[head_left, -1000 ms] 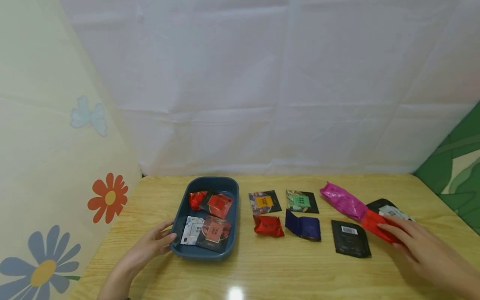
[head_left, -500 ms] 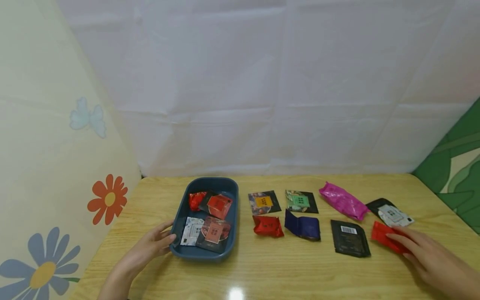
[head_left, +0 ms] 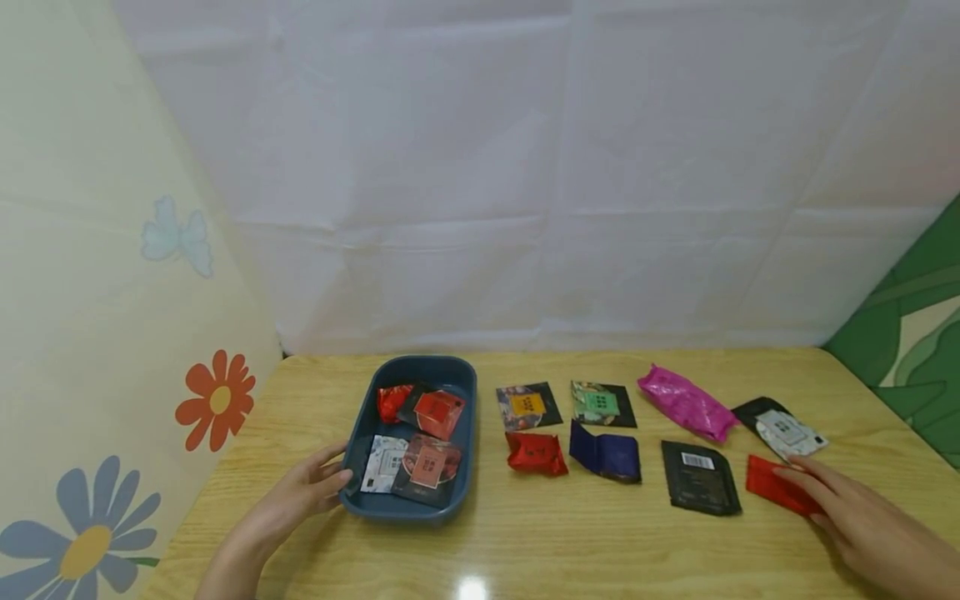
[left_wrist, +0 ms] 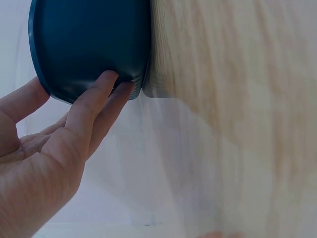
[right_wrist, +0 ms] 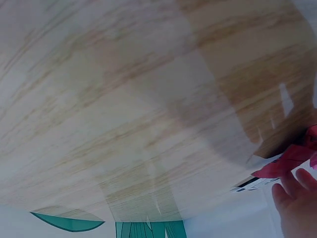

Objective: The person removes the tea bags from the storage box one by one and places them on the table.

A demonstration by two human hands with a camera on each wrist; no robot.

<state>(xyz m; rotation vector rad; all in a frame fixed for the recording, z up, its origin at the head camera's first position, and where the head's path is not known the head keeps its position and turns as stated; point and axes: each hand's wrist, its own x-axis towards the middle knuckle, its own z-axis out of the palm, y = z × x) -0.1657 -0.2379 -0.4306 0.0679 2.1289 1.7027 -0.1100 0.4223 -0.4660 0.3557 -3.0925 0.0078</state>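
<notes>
My left hand [head_left: 306, 487] rests at the left side of a dark blue plastic basket [head_left: 471, 467]. In the left wrist view its thumb and fingers touch the basket's wall. Two red-and-black sachets, a white sachet [head_left: 386, 462] and a small red packet [head_left: 393, 402] lie inside. At the far right my right hand [head_left: 862, 508] holds a shiny red packet [head_left: 780, 483] low at the table, its near end hidden by the fingers. Just behind that hand lies a white-and-black sachet [head_left: 783, 427]; a black sachet [head_left: 701, 477] with a barcode label lies to its left.
On the wooden table [head_left: 585, 542] lie a pink packet [head_left: 686, 402], an orange-labelled sachet [head_left: 528, 405], a green-labelled sachet [head_left: 602, 403], another red packet [head_left: 537, 453] and a folded dark purple packet [head_left: 606, 452]. A white cloth stands behind.
My right hand has moved slightly right and down with the red packet, off the pink packet's end, uncovering the white-and-black sachet. The packet now lies flatter. My left hand stays put.
</notes>
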